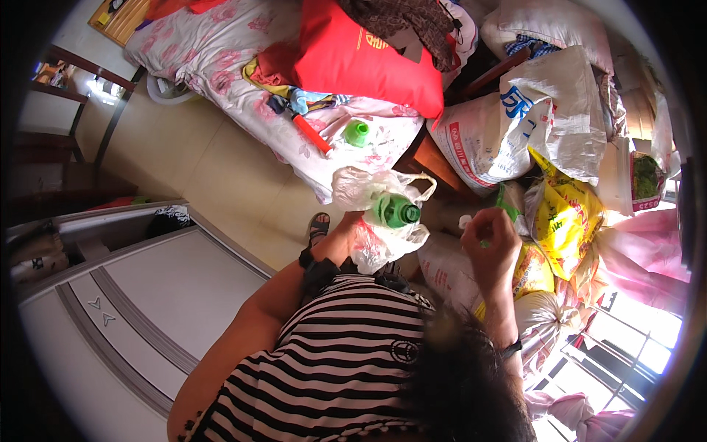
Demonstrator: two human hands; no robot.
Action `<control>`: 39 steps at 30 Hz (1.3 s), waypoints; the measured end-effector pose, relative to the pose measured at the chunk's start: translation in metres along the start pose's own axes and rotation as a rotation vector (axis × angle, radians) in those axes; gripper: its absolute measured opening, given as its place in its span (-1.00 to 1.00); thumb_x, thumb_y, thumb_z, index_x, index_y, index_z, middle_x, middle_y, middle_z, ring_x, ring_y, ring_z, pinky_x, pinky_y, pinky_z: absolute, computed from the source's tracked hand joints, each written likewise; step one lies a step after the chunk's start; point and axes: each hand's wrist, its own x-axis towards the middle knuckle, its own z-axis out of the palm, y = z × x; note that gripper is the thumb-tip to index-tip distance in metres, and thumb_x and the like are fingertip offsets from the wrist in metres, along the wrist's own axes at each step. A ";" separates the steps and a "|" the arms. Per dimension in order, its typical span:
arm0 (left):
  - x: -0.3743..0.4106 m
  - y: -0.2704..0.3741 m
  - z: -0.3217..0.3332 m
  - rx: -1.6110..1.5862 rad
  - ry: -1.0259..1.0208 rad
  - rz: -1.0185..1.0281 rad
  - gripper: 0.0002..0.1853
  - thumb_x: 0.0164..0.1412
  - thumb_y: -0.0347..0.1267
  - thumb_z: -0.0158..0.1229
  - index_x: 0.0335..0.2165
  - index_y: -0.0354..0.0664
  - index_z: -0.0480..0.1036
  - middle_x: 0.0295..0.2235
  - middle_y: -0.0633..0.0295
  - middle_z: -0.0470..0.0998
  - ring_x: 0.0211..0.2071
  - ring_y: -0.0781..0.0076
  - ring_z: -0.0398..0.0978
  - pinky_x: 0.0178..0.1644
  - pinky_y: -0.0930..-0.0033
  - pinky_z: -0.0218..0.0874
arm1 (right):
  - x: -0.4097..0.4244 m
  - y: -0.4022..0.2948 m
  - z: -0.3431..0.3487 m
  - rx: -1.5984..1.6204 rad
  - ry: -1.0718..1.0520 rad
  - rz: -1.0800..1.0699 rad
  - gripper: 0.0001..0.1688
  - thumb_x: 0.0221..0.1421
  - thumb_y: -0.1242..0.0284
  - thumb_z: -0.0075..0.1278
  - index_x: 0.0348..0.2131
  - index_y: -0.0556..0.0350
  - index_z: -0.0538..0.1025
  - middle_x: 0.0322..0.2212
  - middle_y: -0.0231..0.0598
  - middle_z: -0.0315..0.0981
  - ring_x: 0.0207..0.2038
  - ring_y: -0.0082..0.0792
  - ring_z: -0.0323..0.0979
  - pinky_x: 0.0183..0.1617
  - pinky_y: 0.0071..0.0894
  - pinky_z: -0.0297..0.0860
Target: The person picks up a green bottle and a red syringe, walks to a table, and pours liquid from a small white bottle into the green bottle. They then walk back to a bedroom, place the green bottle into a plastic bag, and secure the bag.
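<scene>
My left hand (353, 235) grips a thin white plastic bag (373, 251) wrapped around a green plastic bottle (391, 211). The bottle's uncapped mouth points to the right, and part of its body is hidden by the bag. To the right of the bottle and apart from it, my right hand (491, 237) is curled closed. A small green object (485, 243) shows between its fingers, too covered to name. Beside that hand's fingers is a small white object (465, 221); whether it is held cannot be told. On the bed stands another open green bottle (357, 133).
The floral-sheeted bed (221, 83) carries a red cushion (359, 61), clothes and a red tube (312, 135). Woven sacks (469, 143) and a yellow bag (569, 221) crowd the right, near a barred window (613, 359). A white sliding-door cabinet (165, 276) stands left.
</scene>
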 end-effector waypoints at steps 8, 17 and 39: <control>-0.033 0.016 -0.067 -0.155 -0.033 0.290 -0.40 0.34 -0.02 0.14 0.14 -0.21 0.36 0.01 0.15 0.54 -0.02 0.16 0.55 0.09 -0.05 0.44 | 0.039 0.120 0.040 0.728 -0.161 0.490 -0.92 0.21 0.61 0.10 -0.33 0.18 0.46 -0.48 -0.35 0.47 -0.51 -0.56 0.45 -0.45 -0.56 0.43; -0.143 0.023 -0.076 1.129 0.292 0.719 -0.03 -0.05 0.10 0.48 0.19 -0.19 0.32 0.10 0.17 0.48 0.12 0.33 0.45 0.22 0.22 0.35 | 0.075 0.208 0.228 0.674 -0.338 0.474 -0.80 0.15 0.49 0.26 -0.38 0.22 0.51 -0.50 -0.31 0.52 -0.53 -0.56 0.47 -0.48 -0.53 0.42; -0.132 0.089 -0.141 0.501 0.550 0.455 -0.20 0.12 0.01 0.32 0.19 -0.23 0.31 0.09 0.12 0.49 0.08 0.29 0.48 0.18 0.19 0.39 | 0.071 0.216 0.428 0.924 -0.356 0.938 -0.53 0.30 0.58 -0.01 0.15 0.39 0.36 -0.14 -0.02 0.57 -0.20 -0.20 0.64 -0.16 -0.39 0.59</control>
